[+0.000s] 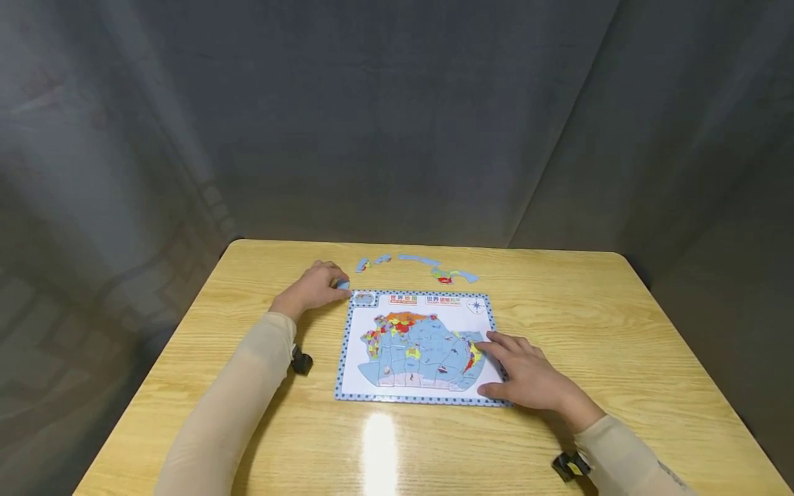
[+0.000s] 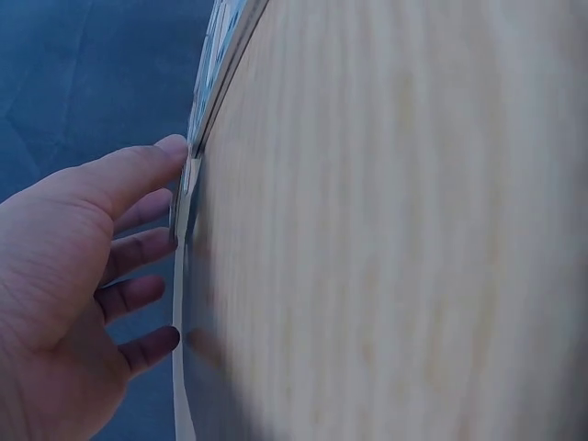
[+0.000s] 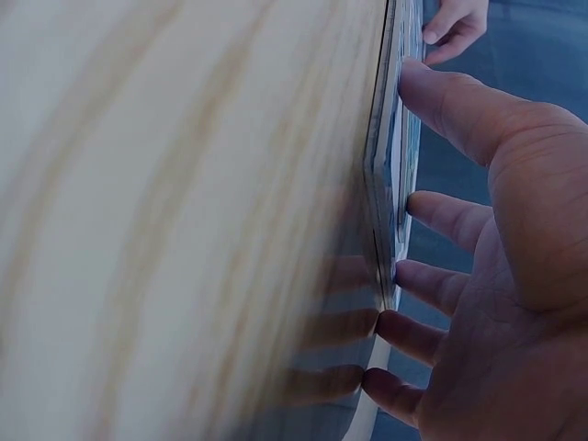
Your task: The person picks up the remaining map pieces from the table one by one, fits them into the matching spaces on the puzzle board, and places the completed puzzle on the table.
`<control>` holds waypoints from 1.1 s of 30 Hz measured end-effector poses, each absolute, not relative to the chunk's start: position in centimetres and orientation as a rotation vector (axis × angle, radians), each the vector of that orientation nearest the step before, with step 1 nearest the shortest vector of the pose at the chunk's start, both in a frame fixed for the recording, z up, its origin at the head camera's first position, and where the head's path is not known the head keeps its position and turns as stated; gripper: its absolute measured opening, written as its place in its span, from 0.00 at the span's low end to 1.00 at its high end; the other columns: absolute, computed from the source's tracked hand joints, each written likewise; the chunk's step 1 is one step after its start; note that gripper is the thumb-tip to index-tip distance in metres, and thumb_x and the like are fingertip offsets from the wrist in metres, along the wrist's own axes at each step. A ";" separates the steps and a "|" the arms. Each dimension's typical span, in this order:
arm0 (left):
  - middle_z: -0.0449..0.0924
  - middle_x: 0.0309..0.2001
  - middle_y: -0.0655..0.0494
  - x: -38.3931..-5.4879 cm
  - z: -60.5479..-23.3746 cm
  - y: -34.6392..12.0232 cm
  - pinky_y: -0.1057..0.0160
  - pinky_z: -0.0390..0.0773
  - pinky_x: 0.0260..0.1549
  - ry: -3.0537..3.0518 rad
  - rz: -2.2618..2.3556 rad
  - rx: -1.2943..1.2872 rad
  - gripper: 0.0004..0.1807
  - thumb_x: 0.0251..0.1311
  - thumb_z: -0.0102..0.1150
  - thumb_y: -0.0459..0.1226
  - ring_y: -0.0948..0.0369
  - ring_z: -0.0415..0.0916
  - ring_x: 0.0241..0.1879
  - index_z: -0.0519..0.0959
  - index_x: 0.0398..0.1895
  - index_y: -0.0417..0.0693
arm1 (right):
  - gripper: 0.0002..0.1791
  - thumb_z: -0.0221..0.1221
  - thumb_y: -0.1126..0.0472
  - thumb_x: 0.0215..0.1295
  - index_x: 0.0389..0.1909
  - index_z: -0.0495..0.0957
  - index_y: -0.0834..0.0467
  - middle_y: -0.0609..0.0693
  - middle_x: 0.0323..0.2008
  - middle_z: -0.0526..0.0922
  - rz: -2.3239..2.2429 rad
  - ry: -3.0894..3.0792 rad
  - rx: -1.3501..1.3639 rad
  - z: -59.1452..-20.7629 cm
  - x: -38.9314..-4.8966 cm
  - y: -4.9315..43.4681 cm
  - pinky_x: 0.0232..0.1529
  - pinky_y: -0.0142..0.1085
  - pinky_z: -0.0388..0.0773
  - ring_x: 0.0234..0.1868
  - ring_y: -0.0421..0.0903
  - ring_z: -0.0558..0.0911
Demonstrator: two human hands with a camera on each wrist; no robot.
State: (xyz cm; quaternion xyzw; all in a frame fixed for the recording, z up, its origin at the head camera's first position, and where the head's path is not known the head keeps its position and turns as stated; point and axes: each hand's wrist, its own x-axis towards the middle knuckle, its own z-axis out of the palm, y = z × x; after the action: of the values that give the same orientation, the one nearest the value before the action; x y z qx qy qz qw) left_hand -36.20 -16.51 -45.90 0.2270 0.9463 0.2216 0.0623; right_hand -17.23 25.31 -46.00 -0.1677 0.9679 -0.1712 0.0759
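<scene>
In the head view, my left hand (image 1: 315, 286) is at the upper left corner of a world map puzzle board (image 1: 415, 396). It holds a small blue puzzle piece (image 1: 342, 284) between thumb and fingers. The left wrist view shows this hand (image 2: 69, 266) edge-on, its thumb by the board's corner and the piece mostly hidden. My right hand (image 1: 527, 372) rests on the board's right side with fingers spread, fingertips touching the map near the yellow and red land. From the right wrist view, the thumb and fingers of this hand (image 3: 496, 248) lie against the board's edge and surface.
Beyond the board lie several loose pieces: small blue ones at the left (image 1: 362, 264), a long pale blue strip (image 1: 418, 260), and a green and red one (image 1: 443, 277). The wooden table (image 1: 595, 303) ends at a dark curtain (image 1: 397, 138).
</scene>
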 end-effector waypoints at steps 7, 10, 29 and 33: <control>0.74 0.60 0.48 -35.4 -45.3 -16.2 0.44 0.65 0.62 2.852 0.679 0.704 0.22 0.62 0.65 0.49 0.47 0.63 0.62 0.81 0.55 0.47 | 0.43 0.67 0.36 0.54 0.69 0.69 0.49 0.58 0.72 0.60 -0.504 2.909 -0.513 -45.9 -17.3 25.3 0.62 0.67 0.55 0.69 0.64 0.59; 0.74 0.59 0.49 -35.2 -45.4 -16.2 0.46 0.66 0.61 2.856 0.668 0.729 0.22 0.62 0.65 0.49 0.48 0.64 0.61 0.82 0.55 0.47 | 0.43 0.66 0.36 0.54 0.69 0.69 0.49 0.58 0.72 0.60 -0.508 2.907 -0.515 -45.9 -17.3 25.3 0.63 0.67 0.54 0.70 0.64 0.58; 0.76 0.56 0.51 -33.8 -45.6 -15.7 0.46 0.65 0.61 2.889 0.627 0.828 0.22 0.60 0.66 0.50 0.50 0.66 0.58 0.83 0.52 0.48 | 0.43 0.67 0.36 0.54 0.69 0.69 0.49 0.58 0.72 0.60 -0.508 2.903 -0.502 -45.9 -17.2 25.3 0.63 0.67 0.54 0.70 0.64 0.58; 0.76 0.56 0.51 -33.5 -45.6 -15.6 0.47 0.64 0.62 2.895 0.618 0.832 0.21 0.60 0.67 0.50 0.50 0.67 0.57 0.83 0.51 0.47 | 0.43 0.67 0.36 0.54 0.69 0.69 0.49 0.58 0.72 0.60 -0.513 2.903 -0.507 -45.8 -17.1 25.3 0.63 0.67 0.54 0.70 0.64 0.58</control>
State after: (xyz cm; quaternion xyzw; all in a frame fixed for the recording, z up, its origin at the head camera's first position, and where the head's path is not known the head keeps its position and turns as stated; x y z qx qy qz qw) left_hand -33.50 -15.57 -45.58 0.2706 0.9409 0.2010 0.0334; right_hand -17.09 25.27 -45.80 -0.1690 0.9677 -0.1711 0.0753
